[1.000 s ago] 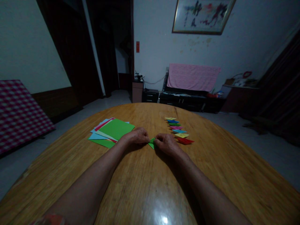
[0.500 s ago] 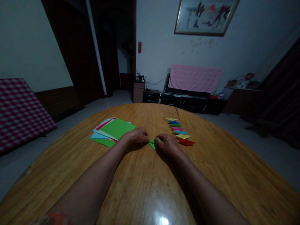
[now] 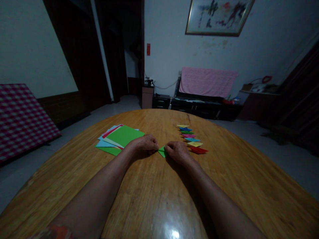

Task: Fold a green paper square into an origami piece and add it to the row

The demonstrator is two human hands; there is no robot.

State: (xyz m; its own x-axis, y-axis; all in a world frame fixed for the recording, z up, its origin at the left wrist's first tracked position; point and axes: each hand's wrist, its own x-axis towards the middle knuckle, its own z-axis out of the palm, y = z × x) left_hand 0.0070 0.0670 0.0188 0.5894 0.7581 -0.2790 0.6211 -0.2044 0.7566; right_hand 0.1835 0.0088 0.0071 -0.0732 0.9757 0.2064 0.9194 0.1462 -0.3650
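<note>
A small folded piece of green paper (image 3: pixel 162 152) lies between my two hands over the middle of the table. My left hand (image 3: pixel 147 144) pinches its left tip, with the fingers curled together. On the other side my right hand (image 3: pixel 177 151) is closed on its right part and covers much of it. Just right of that hand a folded red paper boat (image 3: pixel 198 150) ends a row of several small boats, among them a yellow one (image 3: pixel 195 144) and a pink one (image 3: pixel 188 136). Left of my left hand is a stack of coloured paper sheets (image 3: pixel 126 134), green on top.
The round wooden table (image 3: pixel 139 199) fills the foreground. Beyond its far edge stands a low black cabinet (image 3: pixel 194 108) with a pink cloth (image 3: pixel 208 81) draped above it. A checked red-and-white cloth (image 3: pixel 25 119) hangs at the left.
Both hands stay nearly in place, still holding the green paper. Its visible lower flap looks slightly smaller. The boats and the stack have not moved.
</note>
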